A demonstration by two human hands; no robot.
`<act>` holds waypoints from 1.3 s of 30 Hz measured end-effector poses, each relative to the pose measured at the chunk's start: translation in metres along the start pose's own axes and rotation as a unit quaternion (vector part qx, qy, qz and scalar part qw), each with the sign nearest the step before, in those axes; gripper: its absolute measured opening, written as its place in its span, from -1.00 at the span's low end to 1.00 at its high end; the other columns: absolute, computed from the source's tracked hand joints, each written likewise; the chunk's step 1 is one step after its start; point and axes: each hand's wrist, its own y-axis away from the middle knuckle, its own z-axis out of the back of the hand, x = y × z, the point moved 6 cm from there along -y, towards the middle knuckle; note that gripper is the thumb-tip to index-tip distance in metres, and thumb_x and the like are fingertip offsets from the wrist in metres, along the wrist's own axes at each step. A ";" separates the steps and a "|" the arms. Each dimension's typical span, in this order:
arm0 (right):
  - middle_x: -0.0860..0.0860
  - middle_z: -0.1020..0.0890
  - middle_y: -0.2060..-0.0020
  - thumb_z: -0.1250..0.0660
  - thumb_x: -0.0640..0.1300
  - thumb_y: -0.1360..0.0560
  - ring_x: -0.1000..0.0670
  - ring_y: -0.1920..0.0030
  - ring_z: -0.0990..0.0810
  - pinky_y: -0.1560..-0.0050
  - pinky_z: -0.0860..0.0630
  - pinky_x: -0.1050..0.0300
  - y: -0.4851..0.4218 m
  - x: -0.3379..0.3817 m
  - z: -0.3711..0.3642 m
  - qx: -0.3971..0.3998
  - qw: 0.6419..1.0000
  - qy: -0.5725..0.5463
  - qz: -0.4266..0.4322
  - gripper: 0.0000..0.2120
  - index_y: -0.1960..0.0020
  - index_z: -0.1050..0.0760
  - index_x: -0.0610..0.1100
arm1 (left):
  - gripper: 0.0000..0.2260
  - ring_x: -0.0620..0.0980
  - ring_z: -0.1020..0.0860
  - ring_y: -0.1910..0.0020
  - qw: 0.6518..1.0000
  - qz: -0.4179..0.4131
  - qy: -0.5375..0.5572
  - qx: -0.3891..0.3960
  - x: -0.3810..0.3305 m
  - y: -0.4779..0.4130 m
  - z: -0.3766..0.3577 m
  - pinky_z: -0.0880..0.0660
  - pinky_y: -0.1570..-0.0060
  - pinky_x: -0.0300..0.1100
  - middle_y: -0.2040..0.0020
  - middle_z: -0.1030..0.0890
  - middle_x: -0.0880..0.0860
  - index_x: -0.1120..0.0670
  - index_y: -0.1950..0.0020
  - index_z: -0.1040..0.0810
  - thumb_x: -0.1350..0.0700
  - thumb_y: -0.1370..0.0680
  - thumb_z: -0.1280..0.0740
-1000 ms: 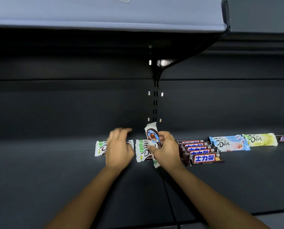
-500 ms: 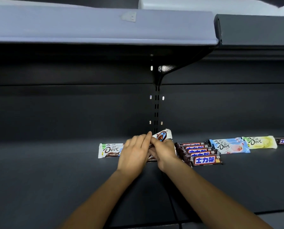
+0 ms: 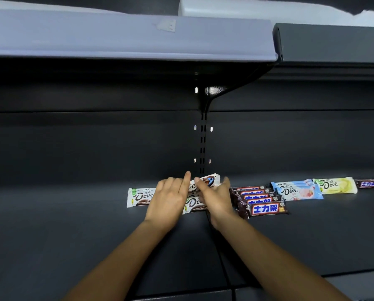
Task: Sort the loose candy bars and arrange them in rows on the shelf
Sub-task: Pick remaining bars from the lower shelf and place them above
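Note:
A white Dove bar (image 3: 211,180) lies across the back of the middle stack on the dark shelf (image 3: 73,235). My right hand (image 3: 217,197) rests on it with fingers stretched out and thumb spread to the right. Beside it, my left hand (image 3: 170,197) lies flat with straight fingers, index raised against the same bar. Another white Dove bar (image 3: 194,204) shows under both hands, and a pile of white Dove bars (image 3: 139,196) lies to the left. A row of brown Snickers bars (image 3: 265,208) sits to the right.
Further right lie blue Dove bars (image 3: 299,191), a yellow Dove bar (image 3: 336,185) and more Snickers bars (image 3: 367,183). An upper shelf edge (image 3: 116,40) overhangs, held by a black bracket (image 3: 214,92). The back panel stands just behind the bars.
The white Dove bar went from upright in my right hand to lying flat on the middle stack. My left hand moved right from the left pile to meet it.

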 end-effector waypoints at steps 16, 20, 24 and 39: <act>0.03 -0.59 0.22 -0.25 -0.17 -0.55 0.03 0.09 -0.58 -0.11 -0.50 0.14 0.010 -0.011 -0.016 0.054 0.969 0.232 0.058 -0.90 -0.02 -0.53 -0.13 | -0.65 0.07 -0.59 0.09 0.998 0.044 -0.009 0.033 0.059 0.040 -0.014 -0.53 0.07 -0.10 0.03 -0.63 -0.01 0.07 -0.12 -0.55 0.20 -0.34 -0.37; 0.04 -0.56 0.25 -0.22 -0.23 -0.52 0.03 0.10 -0.53 0.04 -0.38 0.30 0.015 -0.006 -0.022 0.055 0.928 0.335 0.153 -0.77 -0.16 -0.48 -0.18 | -0.52 0.06 -0.60 0.19 0.989 0.098 -0.001 0.111 0.073 0.051 -0.027 -0.53 0.20 -0.14 0.12 -0.65 -0.04 0.04 -0.03 -0.63 0.25 -0.14 -0.58; 0.06 -0.50 0.32 -0.21 -0.25 -0.50 0.02 0.15 -0.51 0.02 -0.46 0.18 0.019 -0.007 -0.032 0.063 0.908 0.365 0.196 -0.76 -0.15 -0.48 -0.19 | -0.56 0.07 -0.53 -0.10 0.972 0.171 0.043 0.153 0.083 0.059 -0.037 -0.42 -0.05 -0.09 -0.13 -0.61 -0.05 -0.02 -0.23 -0.56 0.25 -0.37 -0.42; -0.05 -0.58 0.09 -0.20 -0.29 -0.45 0.02 0.15 -0.54 0.11 -0.45 0.23 0.022 -0.016 -0.044 0.076 0.877 0.394 0.264 -0.80 0.01 -0.55 -0.16 | -0.51 0.03 -0.37 -0.25 0.949 0.245 0.143 0.140 0.096 0.059 -0.059 -0.19 -0.28 -0.18 -0.23 -0.52 -0.04 -0.02 -0.31 -0.51 0.31 -0.41 -0.29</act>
